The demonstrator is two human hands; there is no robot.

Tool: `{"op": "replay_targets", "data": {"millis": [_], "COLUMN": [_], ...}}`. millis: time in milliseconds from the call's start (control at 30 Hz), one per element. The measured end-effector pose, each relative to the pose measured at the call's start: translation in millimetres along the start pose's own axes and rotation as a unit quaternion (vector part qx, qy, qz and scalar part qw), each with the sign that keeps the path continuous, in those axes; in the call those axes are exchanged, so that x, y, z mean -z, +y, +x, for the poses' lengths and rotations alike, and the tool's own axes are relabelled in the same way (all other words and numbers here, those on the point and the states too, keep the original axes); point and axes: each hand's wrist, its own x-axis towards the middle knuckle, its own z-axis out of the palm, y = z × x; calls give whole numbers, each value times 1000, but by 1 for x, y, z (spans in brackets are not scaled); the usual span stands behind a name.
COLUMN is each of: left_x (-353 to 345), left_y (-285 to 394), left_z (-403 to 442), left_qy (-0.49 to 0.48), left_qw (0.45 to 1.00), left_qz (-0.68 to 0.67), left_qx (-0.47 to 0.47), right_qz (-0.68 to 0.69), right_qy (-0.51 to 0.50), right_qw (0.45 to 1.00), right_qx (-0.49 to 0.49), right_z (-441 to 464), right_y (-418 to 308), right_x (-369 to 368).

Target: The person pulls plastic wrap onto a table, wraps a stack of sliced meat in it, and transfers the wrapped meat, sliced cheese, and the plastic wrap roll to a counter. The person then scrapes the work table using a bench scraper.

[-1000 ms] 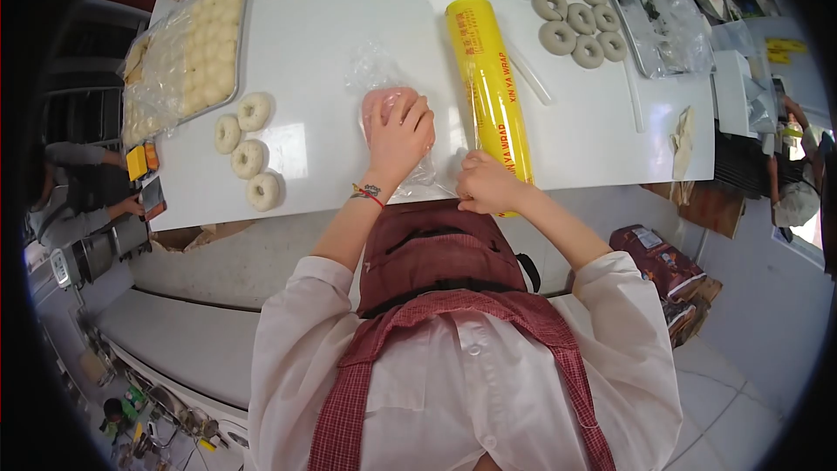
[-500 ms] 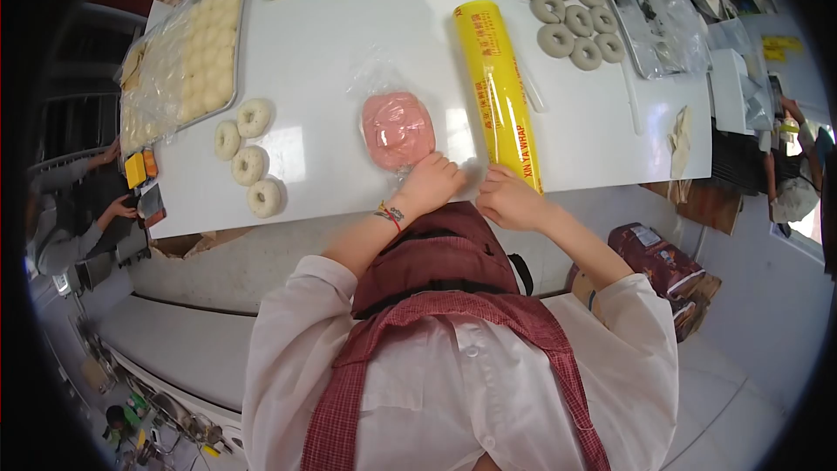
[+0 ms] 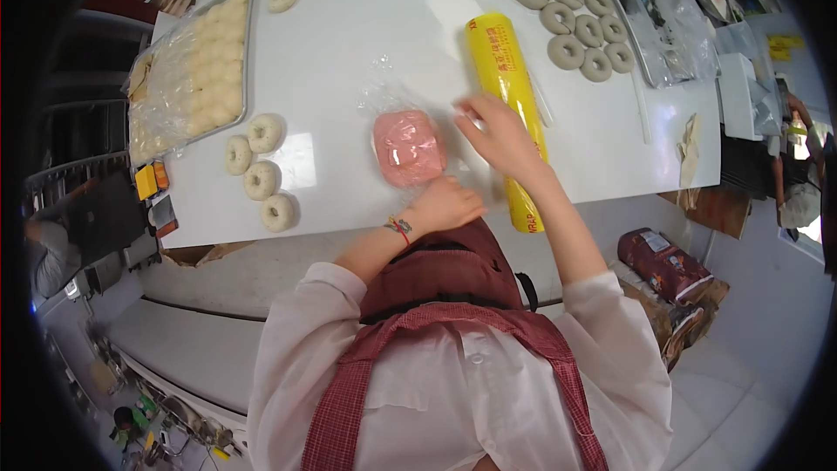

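Observation:
A flat pink mass (image 3: 407, 146) wrapped in clear film lies on the white table (image 3: 349, 52), with loose film trailing off its upper side. My left hand (image 3: 445, 204) is at the table's front edge, just below the pink mass; whether its fingers hold film cannot be made out. Over the yellow roll of wrap (image 3: 497, 52) reaches my right hand (image 3: 499, 133), its fingers apart and pointing left, with nothing seen in them. The roll lies lengthwise, its near end past the table's edge.
At the left, a tray of pale dough balls (image 3: 209, 78) sits under plastic, with several speckled dough rings (image 3: 264, 133) beside it. Several grey rings (image 3: 567, 51) and a plastic-covered tray (image 3: 671, 44) are at the right. A person's arm (image 3: 51, 253) shows at far left.
My left hand came off the pink mass down to the table's edge. My right hand left the roll's near end and moved up over it, its fingers opening.

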Motion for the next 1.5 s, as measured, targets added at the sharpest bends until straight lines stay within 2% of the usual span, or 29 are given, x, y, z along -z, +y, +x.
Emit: {"op": "replay_targets", "data": {"millis": [67,133,167,267,333,367,433,467,533,600,667,733,800,867,900,967,1033,1067,1100,1133,1200,1267,1333,1400,1467,1500], "left_x": [23,45,55,65,62,59,50,47,45,46,48,42,39,39,43,66,94,93,88,83,82,85,81,72,66,65], "left_y": [15,33,33,8,-6,-11,-19,-21,-24,-26,-25,-25,-25,-27,-31,-47,-79,-97,-113,-117,-96,-77,-51,-45,-44,-46], "left_z": [2,-2,-7,-32,-42,-46,-50,-52,-53,-53,-52,-54,-55,-55,-58,-64,-47,-38,-30,-26,-23,-20,-29,-39,-56,-72], "left_qy": [2,108,163,257,265,272,280,285,291,294,302,292,280,341,343,363,381,378,239,97,76,57,64,69,76,99], "left_qw": [998,992,986,943,938,935,934,933,932,932,932,935,940,890,883,857,873,873,935,972,972,973,980,983,985,985], "left_qz": [-24,-46,-41,37,48,55,34,15,12,9,-10,2,14,-73,-52,-113,-116,-118,-77,-34,-50,-57,130,125,121,55], "left_qx": [-53,-39,-2,209,218,218,220,220,217,212,201,199,194,293,318,347,282,284,252,210,217,218,132,113,94,132], "right_qz": [0,-69,-65,-120,-217,-217,-178,-180,41,-58,-104,-164,-173,-192,-193,-198,-195,-192,-175,-175,-133,-165,-191,-308,-321,-336], "right_qy": [4,9,7,-62,-190,-195,-154,-158,-231,-172,-151,-59,-92,-30,-26,-7,7,17,-4,-6,-105,-76,-53,-37,-15,6], "right_qw": [999,995,995,981,951,950,957,956,963,960,919,893,905,904,905,916,927,935,943,944,963,966,967,917,905,890], "right_qx": [34,67,76,138,109,109,171,170,130,213,350,415,378,381,378,348,320,298,284,280,210,186,159,251,280,309], "right_z": [68,123,140,171,174,176,183,179,163,112,58,20,0,-12,-17,-26,-34,-39,-46,-59,-94,-118,-135,-139,-134,-132], "right_y": [26,50,57,58,60,62,66,62,35,9,0,-3,10,17,20,23,18,14,9,12,18,27,42,59,67,71], "right_x": [-52,-100,-114,-138,-137,-138,-136,-127,-93,-70,-54,-56,-65,-77,-81,-87,-89,-89,-83,-80,-70,-71,-84,-99,-109,-112]}}
